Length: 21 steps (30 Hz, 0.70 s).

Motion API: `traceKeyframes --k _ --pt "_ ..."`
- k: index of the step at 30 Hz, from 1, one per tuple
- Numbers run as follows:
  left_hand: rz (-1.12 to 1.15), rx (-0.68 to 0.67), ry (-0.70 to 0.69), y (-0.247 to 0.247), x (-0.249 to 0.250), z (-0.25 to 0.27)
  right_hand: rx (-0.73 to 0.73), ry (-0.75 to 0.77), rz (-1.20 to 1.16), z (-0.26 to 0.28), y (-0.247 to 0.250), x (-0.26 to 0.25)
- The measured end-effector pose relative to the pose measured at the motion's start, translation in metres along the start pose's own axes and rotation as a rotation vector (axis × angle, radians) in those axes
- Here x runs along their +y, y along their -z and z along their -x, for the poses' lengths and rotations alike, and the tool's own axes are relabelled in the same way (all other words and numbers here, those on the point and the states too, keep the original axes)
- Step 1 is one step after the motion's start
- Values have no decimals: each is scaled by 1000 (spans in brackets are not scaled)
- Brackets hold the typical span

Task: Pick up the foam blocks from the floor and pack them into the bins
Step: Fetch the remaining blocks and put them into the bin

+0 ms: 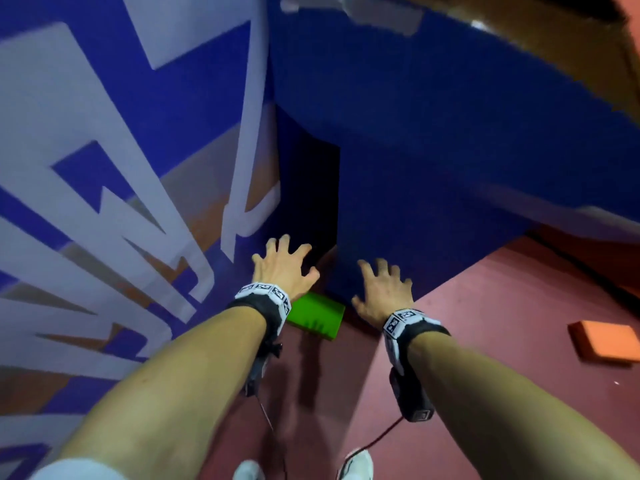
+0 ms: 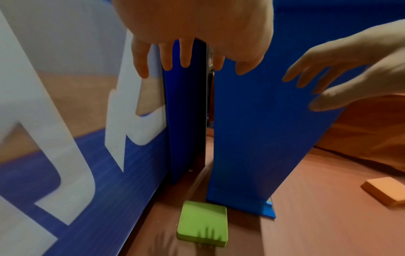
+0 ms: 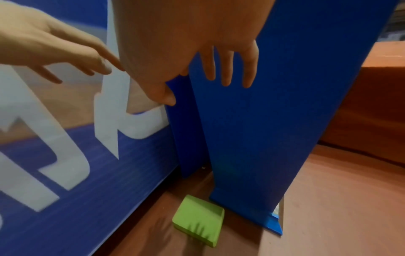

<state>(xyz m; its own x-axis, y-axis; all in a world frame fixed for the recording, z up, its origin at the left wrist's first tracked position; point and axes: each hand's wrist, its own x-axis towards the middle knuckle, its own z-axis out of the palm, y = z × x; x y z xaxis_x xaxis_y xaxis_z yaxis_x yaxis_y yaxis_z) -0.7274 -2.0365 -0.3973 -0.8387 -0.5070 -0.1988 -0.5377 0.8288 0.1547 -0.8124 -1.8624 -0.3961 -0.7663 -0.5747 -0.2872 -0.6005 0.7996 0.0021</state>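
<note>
Left hand: The left hand (image 1: 282, 268) was stretched forward above the floor, palm down, with the fingers spread wide and only a little bent. It held nothing. It hung in front of the dark gap between the two blue walls.
Right hand: The right hand (image 1: 382, 287) was also stretched forward, palm down, fingers spread and relaxed, and it held nothing. It was just beside the left hand, but the two hands did not touch.
Green foam block: The green foam block (image 1: 317, 317) lay flat on the floor (image 1: 502, 341), below and between the two wrists. It was near the bottom edge of the plain blue bin (image 1: 450, 168) and close to the printed panel (image 1: 104, 168). No hand touched it; in the left wrist view the shadow of fingers fell on its top face.
Orange foam block: The orange foam block (image 1: 604, 341) lay flat on the floor, well apart from the hands, on the right side.
Plain blue bin: It stood upright on the floor, and its lower corner was just beside the green foam block. Whether the two touched I could not tell.
Printed panel: A blue wall with big white letters and an orange area stood on the left. A narrow dark gap was between it and the plain blue bin.
Wrist bands: Each wrist carried a black band with white marker squares, and a cable went down from each band.
Shoes: Two white shoe tips (image 1: 356, 467) were at the bottom edge of the head view.
</note>
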Motion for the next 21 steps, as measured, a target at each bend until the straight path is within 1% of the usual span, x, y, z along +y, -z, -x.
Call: traceKeyframes --k 3,8,11,13,16,19,21 --pt "-20 -20 -17 -65 -17 -21 -13 6 3 -30 -62 -9" --pt "-61 -32 -28 -194 -44 -60 -26 1 -8 -93 -190 -24" --pt "-86 -53 -41 -284 -58 -88 -20 -2 -13 -132 -283 -24" --pt "-100 -81 -66 -337 -67 -106 -39 -8 -20 -153 -338 -21" --pt "-128 -122 -96 -428 -83 -132 -82 -14 -13 -180 -433 -16" --pt "-138 -139 -102 -492 -93 -154 -91 -11 -5 -202 -507 -11" --pt "-145 -171 -114 -524 -98 -165 -109 -10 11 -214 -545 -9"
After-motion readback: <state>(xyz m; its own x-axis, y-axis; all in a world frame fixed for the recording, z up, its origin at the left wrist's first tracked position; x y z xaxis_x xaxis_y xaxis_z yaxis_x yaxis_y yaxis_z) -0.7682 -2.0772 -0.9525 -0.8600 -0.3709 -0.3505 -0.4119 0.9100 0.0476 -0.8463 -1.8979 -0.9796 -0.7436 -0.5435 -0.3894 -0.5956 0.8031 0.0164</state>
